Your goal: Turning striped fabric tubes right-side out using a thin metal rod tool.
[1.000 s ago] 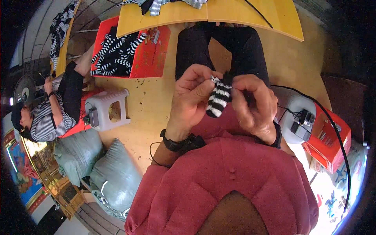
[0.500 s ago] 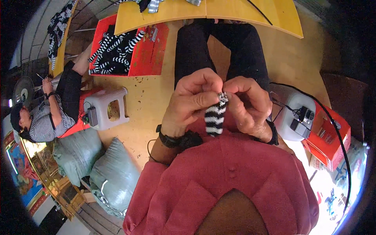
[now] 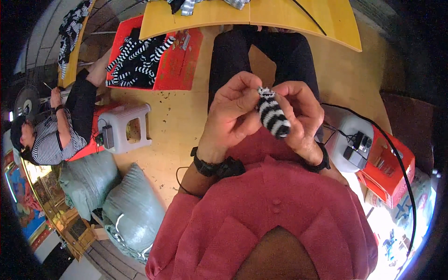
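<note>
A short black-and-white striped fuzzy fabric tube (image 3: 273,114) is held up in front of my chest, above my lap. One end of it is rough and gathered and points away from me. The rounded dark end tilts down to the right. My left hand (image 3: 233,109) pinches the gathered end between thumb and fingers. On the other side my right hand (image 3: 301,114) is closed on the tube, its thumb lying along the stripes. Whether the fingers hold anything small besides the tube cannot be made out.
Ahead is a yellow table (image 3: 200,17) with striped cloth on it. A red carton (image 3: 184,70) holds many similar striped pieces. Pale plastic stools (image 3: 122,122) flank me, and a black cable (image 3: 392,142) curves at right. Stuffed green sacks (image 3: 133,205) lie left, near a seated person (image 3: 53,135).
The striped tube has swung from hanging straight down to slanting right, its rounded end tipped up. Both hands have moved slightly farther from me, still on it.
</note>
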Demonstrator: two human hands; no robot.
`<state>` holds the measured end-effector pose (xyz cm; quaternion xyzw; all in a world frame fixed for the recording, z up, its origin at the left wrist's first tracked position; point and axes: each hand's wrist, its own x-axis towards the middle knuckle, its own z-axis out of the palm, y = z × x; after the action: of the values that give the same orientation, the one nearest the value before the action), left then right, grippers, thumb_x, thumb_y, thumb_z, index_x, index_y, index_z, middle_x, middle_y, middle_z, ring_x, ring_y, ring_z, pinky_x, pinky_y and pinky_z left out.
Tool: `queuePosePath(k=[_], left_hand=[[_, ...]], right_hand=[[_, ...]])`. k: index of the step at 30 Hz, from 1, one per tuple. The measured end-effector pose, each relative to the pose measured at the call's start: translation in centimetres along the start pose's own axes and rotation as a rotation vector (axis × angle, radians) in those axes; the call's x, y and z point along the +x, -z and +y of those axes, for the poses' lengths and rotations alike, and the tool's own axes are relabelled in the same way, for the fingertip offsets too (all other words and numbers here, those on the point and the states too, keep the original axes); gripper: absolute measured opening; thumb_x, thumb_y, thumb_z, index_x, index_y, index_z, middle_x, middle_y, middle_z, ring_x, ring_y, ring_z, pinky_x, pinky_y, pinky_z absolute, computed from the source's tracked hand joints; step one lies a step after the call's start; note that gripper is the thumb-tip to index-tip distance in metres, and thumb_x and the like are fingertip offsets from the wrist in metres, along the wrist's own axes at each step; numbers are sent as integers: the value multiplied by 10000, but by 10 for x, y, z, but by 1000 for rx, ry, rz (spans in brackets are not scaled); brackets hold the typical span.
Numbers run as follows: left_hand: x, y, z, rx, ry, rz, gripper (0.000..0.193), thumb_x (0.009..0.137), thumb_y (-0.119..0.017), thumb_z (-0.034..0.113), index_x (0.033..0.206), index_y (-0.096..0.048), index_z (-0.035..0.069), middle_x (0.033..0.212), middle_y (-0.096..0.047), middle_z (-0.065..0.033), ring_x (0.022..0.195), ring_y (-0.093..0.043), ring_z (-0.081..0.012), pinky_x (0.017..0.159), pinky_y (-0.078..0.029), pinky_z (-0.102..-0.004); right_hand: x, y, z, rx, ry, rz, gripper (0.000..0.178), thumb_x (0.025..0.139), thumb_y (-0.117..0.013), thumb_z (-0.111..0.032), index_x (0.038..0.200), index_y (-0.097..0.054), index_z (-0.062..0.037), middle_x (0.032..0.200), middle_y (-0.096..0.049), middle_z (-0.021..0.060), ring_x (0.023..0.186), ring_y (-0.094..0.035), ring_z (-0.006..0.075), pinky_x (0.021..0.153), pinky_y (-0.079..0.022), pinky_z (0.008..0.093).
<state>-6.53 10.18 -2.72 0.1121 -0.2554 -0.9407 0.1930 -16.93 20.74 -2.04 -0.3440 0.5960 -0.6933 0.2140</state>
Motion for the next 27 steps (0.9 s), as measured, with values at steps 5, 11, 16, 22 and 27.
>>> queuePosePath(k=[5,11,16,22,27], left_hand=[[4,-5,-3,-239,145,-57,117,879,-535,103,977,-517,42,615,-518,-28,369,-378,-70,331,-247,-222],[15,1,-5,81,0,200,136,857,-551,85,982,-524,39,739,-585,-48,478,-497,-103,423,-364,-218],[17,-6,6,496,-231,62,367,793,-581,-24,1147,-493,18,1007,-592,-98,808,-582,-144,694,-472,-259],[20,-13,0,711,-348,17,295,767,-615,-55,1058,-589,-13,1017,-603,-71,887,-574,-117,791,-468,-247],[23,-15,-3,790,-272,110,241,792,-600,-28,1031,-607,-2,906,-626,-44,792,-578,-88,721,-466,-218]], right_hand=[[4,3,12,126,-194,24,58,839,-533,-28,881,-554,5,743,-581,21,575,-519,61,515,-426,197],[20,8,-1,567,-611,82,124,823,-510,-37,946,-519,-41,711,-548,29,412,-380,63,332,-224,180],[26,19,1,774,-781,-70,192,775,-441,-32,951,-518,-29,643,-476,18,395,-359,55,315,-216,176],[25,18,2,884,-904,-45,145,763,-472,-36,904,-505,-23,641,-476,22,396,-356,53,308,-223,173],[23,20,10,923,-860,-132,112,775,-498,-52,883,-502,-23,653,-514,42,406,-381,66,303,-228,182]])
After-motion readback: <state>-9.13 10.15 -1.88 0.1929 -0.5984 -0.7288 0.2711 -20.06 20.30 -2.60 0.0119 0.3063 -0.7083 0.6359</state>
